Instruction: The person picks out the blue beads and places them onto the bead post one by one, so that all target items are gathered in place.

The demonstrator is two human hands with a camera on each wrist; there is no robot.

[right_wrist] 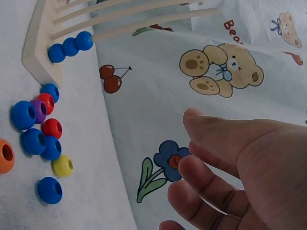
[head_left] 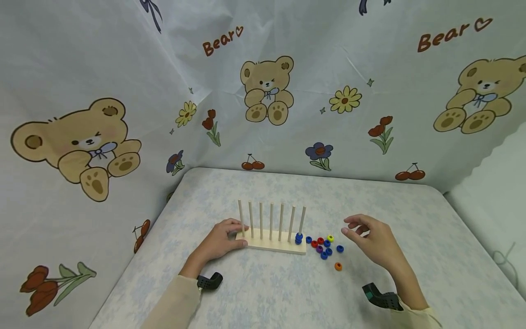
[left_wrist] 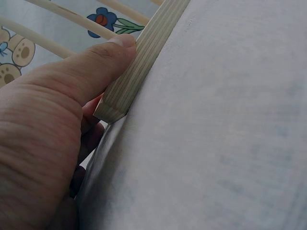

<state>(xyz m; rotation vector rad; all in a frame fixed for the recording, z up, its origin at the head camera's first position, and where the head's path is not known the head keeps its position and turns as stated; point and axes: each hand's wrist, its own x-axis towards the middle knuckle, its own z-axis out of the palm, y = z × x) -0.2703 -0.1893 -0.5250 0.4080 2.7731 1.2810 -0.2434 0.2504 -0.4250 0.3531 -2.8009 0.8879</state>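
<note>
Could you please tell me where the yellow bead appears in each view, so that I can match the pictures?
Head: the yellow bead is right of centre, below mid-height.
Left wrist: not in this picture.
Right wrist: the yellow bead is at lower left.
Shared landmark: the wooden board with upright pegs, partly or wholly visible in all three.

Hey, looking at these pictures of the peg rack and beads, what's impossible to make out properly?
- Left wrist view: most fingertips of the left hand, hidden by the hand itself and the peg rack.
- Left wrist view: the rack's far end, cut off by the top edge.
- Right wrist view: part of the orange bead, cut off by the left edge.
- Head view: the holes in the stacked blue beads, too small.
</note>
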